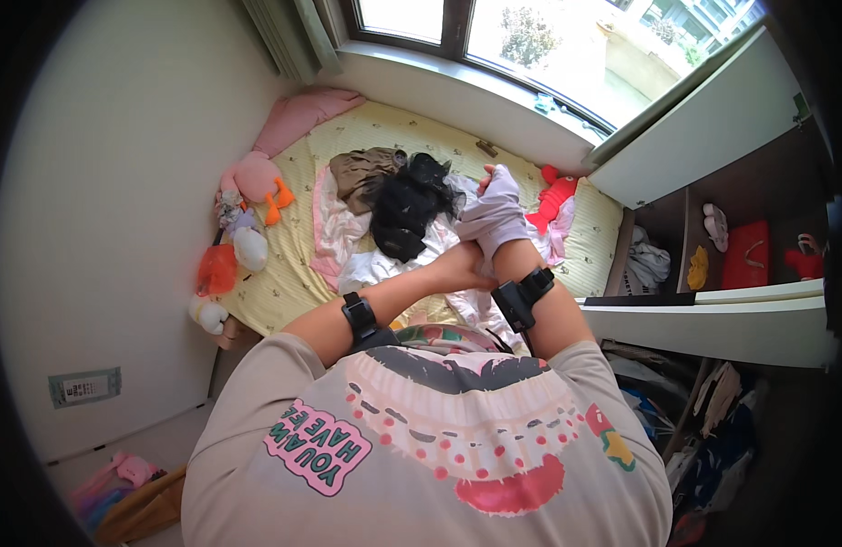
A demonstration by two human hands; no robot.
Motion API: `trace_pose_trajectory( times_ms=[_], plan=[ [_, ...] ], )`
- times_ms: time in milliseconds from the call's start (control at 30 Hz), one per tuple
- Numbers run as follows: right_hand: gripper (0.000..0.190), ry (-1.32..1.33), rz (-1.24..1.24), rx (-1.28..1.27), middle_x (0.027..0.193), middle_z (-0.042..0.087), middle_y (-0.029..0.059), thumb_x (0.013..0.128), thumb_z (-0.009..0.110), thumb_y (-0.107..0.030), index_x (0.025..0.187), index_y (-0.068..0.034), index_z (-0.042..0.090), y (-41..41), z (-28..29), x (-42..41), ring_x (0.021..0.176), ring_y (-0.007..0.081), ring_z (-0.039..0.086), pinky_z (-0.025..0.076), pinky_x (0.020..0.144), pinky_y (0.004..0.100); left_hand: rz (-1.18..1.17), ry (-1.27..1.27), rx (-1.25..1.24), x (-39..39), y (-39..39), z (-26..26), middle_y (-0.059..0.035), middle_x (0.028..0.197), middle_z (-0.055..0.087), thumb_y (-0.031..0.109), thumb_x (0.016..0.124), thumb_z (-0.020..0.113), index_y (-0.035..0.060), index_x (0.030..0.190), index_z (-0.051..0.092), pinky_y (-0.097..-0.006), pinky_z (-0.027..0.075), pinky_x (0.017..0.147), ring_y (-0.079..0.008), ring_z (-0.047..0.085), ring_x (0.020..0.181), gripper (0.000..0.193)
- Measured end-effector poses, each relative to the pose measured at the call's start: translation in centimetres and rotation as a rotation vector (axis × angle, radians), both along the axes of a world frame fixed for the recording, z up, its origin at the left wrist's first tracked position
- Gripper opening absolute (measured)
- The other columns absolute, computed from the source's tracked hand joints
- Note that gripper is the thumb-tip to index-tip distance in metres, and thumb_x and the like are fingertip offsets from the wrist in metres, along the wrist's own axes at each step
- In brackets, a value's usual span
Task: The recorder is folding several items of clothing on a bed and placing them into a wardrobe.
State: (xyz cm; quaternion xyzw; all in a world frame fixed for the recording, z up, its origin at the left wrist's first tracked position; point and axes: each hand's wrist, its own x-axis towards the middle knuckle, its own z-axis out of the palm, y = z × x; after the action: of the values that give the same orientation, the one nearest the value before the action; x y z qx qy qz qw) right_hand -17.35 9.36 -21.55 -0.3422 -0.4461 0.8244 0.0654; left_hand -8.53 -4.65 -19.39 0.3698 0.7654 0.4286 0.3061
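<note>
A pale lavender garment (499, 208) is drawn over my right hand (488, 179) and forearm like a sleeve. Only curled fingertips show at its far end, and whether they grip anything is hidden. My left hand (472, 267) lies against my right forearm at the garment's near edge; its fingers are partly hidden. Just left of the garment, a black tulle-like cloth (407, 208) lies heaped beside a brown garment (366, 171). White and pink patterned cloth (335, 229) is spread beneath them. Each forearm wears a black strapped device.
Plush toys, including a pink one (253, 181), line the left side of the bed (291, 270). A red plush toy (556, 198) lies to the right. Beyond it stands an open cabinet (687, 232) holding clothes and a red bag (745, 254). A window sill (421, 61) runs behind the bed.
</note>
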Motion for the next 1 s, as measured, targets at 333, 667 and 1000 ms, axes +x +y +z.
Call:
trace_pose_trajectory(
  times_ms=[333,667,1000],
  plan=[
    [0.049,0.467,1.084,1.084,0.096,0.064,0.0087,0.085,0.065,-0.032,0.117,0.004,0.054,-3.9,2.9,-2.8,0.086,0.0137,0.061,0.049,0.076,0.026,0.622,-0.428,0.575,-8.6,-7.4,-0.8,0.0009,0.091,0.063,0.01,0.086,0.062,0.0029,0.095,0.064,-0.024,0.047,0.076,-0.0074,0.057,0.084,0.012],
    [0.046,0.429,1.295,0.153,0.118,0.06,0.0056,0.083,0.068,-0.02,0.124,-0.002,0.055,-3.0,0.5,-11.2,0.103,0.0144,0.057,0.046,0.089,0.0272,0.932,0.294,0.19,-24.1,-12.7,0.5,-0.0132,0.066,0.054,0.015,0.075,0.066,0.0016,0.077,0.053,-0.0343,0.042,0.059,-0.0223,0.051,0.06,0.019],
    [0.041,0.561,1.461,0.492,0.114,0.059,0.0057,0.084,0.067,-0.02,0.121,-0.007,0.056,-0.2,1.8,-27.5,0.097,0.0185,0.056,0.046,0.088,0.0315,0.573,0.019,0.086,-40.1,-5.9,2.6,-0.004,0.083,0.062,0.011,0.075,0.067,0.0008,0.097,0.061,-0.0247,0.044,0.071,-0.0104,0.054,0.077,0.025]
  ],
)
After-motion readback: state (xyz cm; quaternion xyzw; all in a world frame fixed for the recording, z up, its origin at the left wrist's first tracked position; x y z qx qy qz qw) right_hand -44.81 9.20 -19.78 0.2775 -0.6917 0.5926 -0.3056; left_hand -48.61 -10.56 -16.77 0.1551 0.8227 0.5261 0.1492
